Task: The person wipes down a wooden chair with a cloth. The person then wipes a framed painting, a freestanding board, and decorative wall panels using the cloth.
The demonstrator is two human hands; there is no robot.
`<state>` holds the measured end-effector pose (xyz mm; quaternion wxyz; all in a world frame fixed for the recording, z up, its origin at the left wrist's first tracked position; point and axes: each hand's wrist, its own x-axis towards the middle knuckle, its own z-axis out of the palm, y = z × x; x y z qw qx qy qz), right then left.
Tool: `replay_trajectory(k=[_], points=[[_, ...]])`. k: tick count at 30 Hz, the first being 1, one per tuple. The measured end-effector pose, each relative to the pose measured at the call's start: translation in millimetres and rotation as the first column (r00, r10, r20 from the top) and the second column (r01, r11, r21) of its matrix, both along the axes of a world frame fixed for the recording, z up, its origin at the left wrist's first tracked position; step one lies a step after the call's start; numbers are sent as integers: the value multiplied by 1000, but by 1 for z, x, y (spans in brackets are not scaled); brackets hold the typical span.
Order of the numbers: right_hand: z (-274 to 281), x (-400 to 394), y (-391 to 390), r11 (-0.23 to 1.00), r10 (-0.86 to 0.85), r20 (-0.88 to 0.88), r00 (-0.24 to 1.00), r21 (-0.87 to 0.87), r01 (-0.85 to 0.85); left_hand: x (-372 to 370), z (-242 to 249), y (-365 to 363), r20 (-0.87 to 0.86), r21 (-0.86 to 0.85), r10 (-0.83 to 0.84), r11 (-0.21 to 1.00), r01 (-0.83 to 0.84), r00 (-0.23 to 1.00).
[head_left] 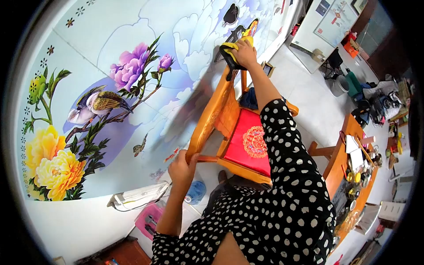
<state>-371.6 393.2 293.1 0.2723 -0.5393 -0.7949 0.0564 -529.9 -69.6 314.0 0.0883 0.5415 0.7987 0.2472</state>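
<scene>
A wooden armchair point(207, 121) with a red cushion point(248, 143) stands close to the painted wall. My left hand point(182, 170) is closed around the near end of the chair's top rail. At the rail's far end my right hand point(245, 54) grips a black and yellow cloth point(229, 51), which is bunched against the wood and hangs partly over it. Dark blue fabric point(249, 99) lies by the far side of the seat. My right sleeve covers part of the cushion and the near armrest.
Flowers and birds cover the wall mural point(145, 92). A blue water bottle point(195, 192) and a pink bin point(149, 219) stand low by the wall. To the right is a wooden table point(338, 165) crowded with jars and papers; a grey bucket point(339, 86) stands farther off.
</scene>
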Motion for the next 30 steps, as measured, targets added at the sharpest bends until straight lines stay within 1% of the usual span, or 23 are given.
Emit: replay_trajectory(k=[1,2,3,4,5,6,7,8,9,11,13,14,15,17,19,21,22,23,25,26,29,30], points=[[-2,2,1,999,40,52,998,5,-40,2,0,3,-50,-11,6,1000,-7,999],[-7,4,-1,987,152,57,987,34,-154,5,1,7,-99,-26,8,1000,-11,995],[-13,4,-10,959,264,18,964,104,-264,9,1,12,-148,-38,7,999,-13,989],[-17,3,-31,910,374,3,927,194,-368,14,0,19,-183,-84,14,996,-30,983],[-26,1,-57,826,444,58,894,359,-434,21,3,25,-182,-114,42,991,-63,982],[0,4,-100,818,561,-27,828,173,-548,28,8,31,-183,-143,70,985,-97,981],[-3,-2,-124,735,629,57,776,281,-617,33,11,37,-188,-172,96,977,-129,977],[-5,3,-145,685,694,94,714,220,-695,35,7,41,-173,-126,113,983,-136,978],[-2,2,-153,663,730,6,683,238,-710,38,6,47,-165,-119,130,981,-151,978],[-3,-1,-132,694,684,98,723,219,-686,43,5,57,-152,-110,170,976,-187,974],[-4,-4,-89,781,549,66,833,317,-539,47,4,63,-184,-78,204,972,-221,961],[-3,-3,-58,871,404,116,908,254,-420,50,5,66,-201,-60,214,971,-231,956],[-4,0,-28,938,253,177,951,195,-286,53,5,67,-216,-44,226,970,-241,950],[21,24,15,975,218,202,955,4,-224,53,2,68,-235,-29,234,968,-248,943],[2,36,59,935,262,249,932,175,-310,49,-1,66,-255,-29,236,968,-251,938],[0,35,77,915,314,337,888,143,-378,46,-3,65,-269,-41,236,966,-256,934],[4,33,79,915,331,392,858,91,-394,47,1,66,-256,-59,236,964,-258,938],[5,32,80,906,353,384,853,88,-415,47,2,65,-242,-64,234,965,-256,942],[4,29,77,907,342,405,848,94,-411,45,3,66,-213,-58,224,969,-241,951],[3,30,75,904,353,396,848,90,-418,43,0,65,-234,-45,218,971,-235,947],[8,41,68,900,368,387,845,81,-429,46,4,69,-224,-69,209,971,-229,952],[9,47,68,904,361,392,846,77,-421,47,5,71,-192,-59,199,975,-214,961]])
